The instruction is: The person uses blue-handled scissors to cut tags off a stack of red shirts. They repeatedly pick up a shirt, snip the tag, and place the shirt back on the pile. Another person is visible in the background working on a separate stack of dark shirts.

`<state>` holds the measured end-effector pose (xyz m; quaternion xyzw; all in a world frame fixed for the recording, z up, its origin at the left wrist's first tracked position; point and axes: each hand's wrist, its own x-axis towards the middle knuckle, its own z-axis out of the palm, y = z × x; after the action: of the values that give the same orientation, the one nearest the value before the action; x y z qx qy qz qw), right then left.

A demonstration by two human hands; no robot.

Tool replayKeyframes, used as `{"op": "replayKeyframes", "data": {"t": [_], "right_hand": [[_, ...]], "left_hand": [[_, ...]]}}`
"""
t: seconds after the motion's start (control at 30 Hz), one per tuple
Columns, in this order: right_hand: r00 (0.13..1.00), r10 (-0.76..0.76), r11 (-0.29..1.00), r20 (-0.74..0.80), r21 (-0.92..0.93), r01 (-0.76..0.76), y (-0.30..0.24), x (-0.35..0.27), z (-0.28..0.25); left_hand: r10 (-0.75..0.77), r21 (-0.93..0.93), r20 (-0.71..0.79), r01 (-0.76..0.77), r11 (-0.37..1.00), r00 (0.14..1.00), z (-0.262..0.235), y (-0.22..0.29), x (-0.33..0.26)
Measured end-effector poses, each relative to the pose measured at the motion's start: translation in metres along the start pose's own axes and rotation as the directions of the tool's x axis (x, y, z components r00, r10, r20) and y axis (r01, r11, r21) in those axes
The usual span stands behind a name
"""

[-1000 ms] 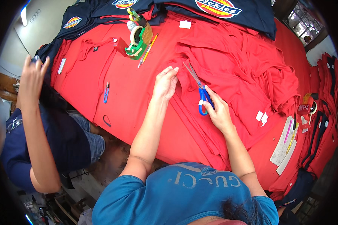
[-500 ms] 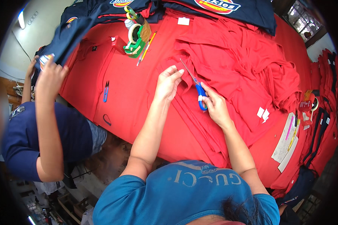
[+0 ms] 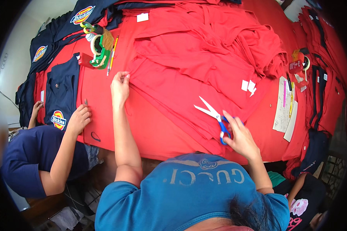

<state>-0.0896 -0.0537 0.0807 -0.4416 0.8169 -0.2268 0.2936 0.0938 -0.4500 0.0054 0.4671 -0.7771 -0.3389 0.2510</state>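
Observation:
My left hand (image 3: 120,90) is closed in a pinch at the left corner of a red garment (image 3: 173,84) spread on the table. My right hand (image 3: 241,138) holds blue-handled scissors (image 3: 221,125), fingers in the handle loops. The scissors' blades are spread apart and point up and left above the red cloth. Behind that garment lies a heap of rumpled red garments (image 3: 235,42). White labels (image 3: 248,86) show on the red cloth to the right.
At left a co-worker's hand (image 3: 80,118) holds small snips (image 3: 86,102) beside a navy garment (image 3: 61,86). A green tape dispenser (image 3: 101,57) and pencils (image 3: 112,56) lie back left. Paper strips (image 3: 282,107) and folded red garments (image 3: 327,92) are at right. Another person sits lower right.
My left hand has moved left along with the garment's corner. My right hand has shifted right and down, and the scissors have opened. The co-worker has laid down a navy garment and picked up the snips.

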Motion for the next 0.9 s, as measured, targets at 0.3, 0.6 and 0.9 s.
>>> {"op": "replayKeyframes", "data": {"t": [0.3,0.6,0.9], "right_hand": [[0.927,-0.156,0.984,-0.34,0.033,0.178,0.029,0.013,-0.03],[0.946,-0.227,0.974,-0.23,-0.072,0.216,-0.016,0.059,0.02],[0.58,-0.153,0.94,-0.8,0.064,0.336,0.009,0.106,-0.092]], "left_hand": [[0.139,-0.771,0.194,0.064,0.634,0.971,-0.016,0.087,0.058],[0.438,-0.281,0.198,-0.377,0.882,0.877,0.119,0.078,0.138],[0.482,0.021,-0.217,-0.49,0.872,0.849,0.083,0.12,0.155]]}}
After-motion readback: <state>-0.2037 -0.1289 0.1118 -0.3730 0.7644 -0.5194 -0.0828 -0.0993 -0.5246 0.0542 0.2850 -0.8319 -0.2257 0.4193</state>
